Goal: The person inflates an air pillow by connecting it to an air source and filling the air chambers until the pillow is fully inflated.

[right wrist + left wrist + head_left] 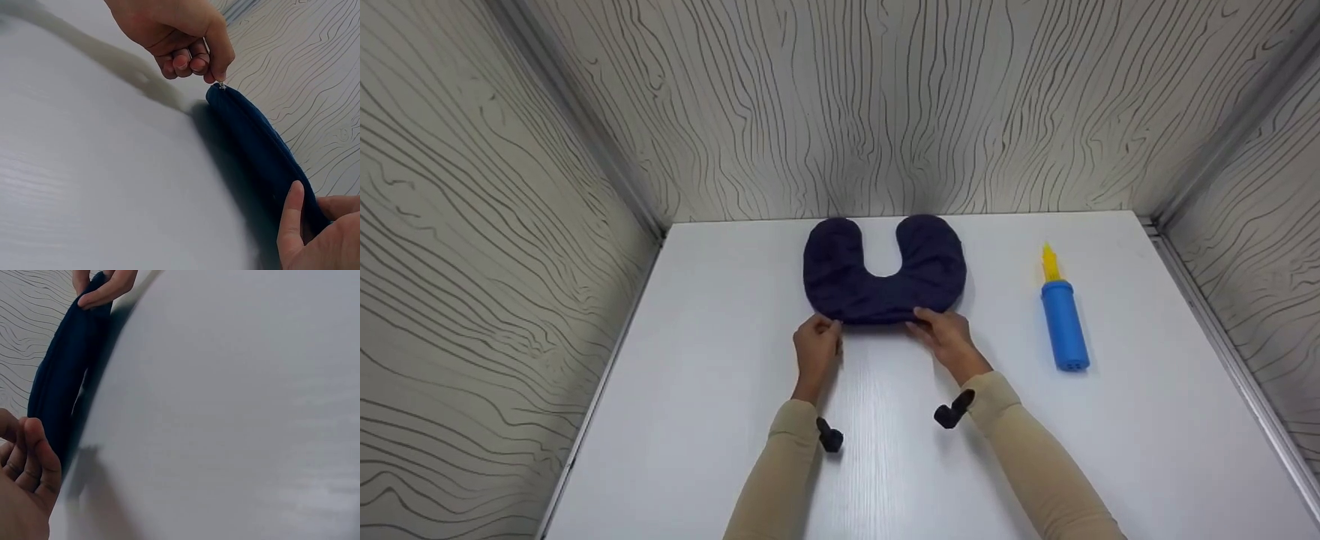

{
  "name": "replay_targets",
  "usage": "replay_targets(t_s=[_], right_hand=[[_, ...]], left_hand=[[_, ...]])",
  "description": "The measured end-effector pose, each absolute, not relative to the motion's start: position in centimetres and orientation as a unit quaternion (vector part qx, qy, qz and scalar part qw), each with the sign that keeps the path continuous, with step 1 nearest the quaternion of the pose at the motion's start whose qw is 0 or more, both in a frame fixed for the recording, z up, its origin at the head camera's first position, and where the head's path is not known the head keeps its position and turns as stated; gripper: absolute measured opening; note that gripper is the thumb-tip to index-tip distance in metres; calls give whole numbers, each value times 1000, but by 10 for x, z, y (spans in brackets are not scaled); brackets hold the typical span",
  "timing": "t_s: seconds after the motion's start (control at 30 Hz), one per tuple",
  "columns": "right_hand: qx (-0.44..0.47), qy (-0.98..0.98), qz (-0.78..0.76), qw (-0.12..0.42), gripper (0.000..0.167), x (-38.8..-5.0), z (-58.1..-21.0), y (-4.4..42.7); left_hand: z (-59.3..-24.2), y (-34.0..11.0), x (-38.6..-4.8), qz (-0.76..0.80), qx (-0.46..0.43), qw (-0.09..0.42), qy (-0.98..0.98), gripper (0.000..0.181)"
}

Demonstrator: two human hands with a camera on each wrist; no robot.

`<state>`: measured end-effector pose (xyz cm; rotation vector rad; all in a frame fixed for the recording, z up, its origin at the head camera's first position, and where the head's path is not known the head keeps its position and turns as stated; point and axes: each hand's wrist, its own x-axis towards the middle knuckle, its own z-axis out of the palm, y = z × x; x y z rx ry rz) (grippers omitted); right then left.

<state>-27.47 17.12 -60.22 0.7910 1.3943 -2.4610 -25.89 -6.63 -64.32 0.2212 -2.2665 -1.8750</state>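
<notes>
A dark navy U-shaped neck pillow (840,274) lies on the white table, its two arms pointing to the back wall. At the left end of its near edge, my left hand (816,349) pinches a small metal zipper pull (221,86) between thumb and finger. A seam runs along that edge from the pull, seen in the right wrist view. My right hand (949,337) grips the same edge farther right, with thumb and fingers on either side of the fabric. The pillow's underside is hidden.
To the right on the white table (697,420) lies a blue hand pump (1065,326) with a yellow nozzle (1050,264) pointing to the back. Wood-grain patterned panels (840,112) enclose the table at the back and both sides.
</notes>
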Motion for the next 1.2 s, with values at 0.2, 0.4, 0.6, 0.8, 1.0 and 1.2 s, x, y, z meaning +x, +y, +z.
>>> replay_targets(t_s=[0.2,0.4,0.6,0.8,1.0,1.2], right_hand=[[265,473,-834,101,24,-276,-606,175],[272,465,-837,98,25,-278,-607,174],[271,466,-837,98,22,-279,-607,176],[262,470,-837,103,22,-278,-606,178],[254,482,-832,108,18,-278,-606,178],[247,495,-825,113,16,-277,-605,179]], left_hand=[[-644,-68,-259,-630,78,92,-767,22],[-644,-69,-260,-631,73,93,-767,21],[-646,-73,-262,-632,77,101,-765,18],[-647,-76,-264,-630,87,100,-766,14],[-645,-77,-265,-628,82,108,-766,14],[-644,-78,-265,-629,73,117,-765,15]])
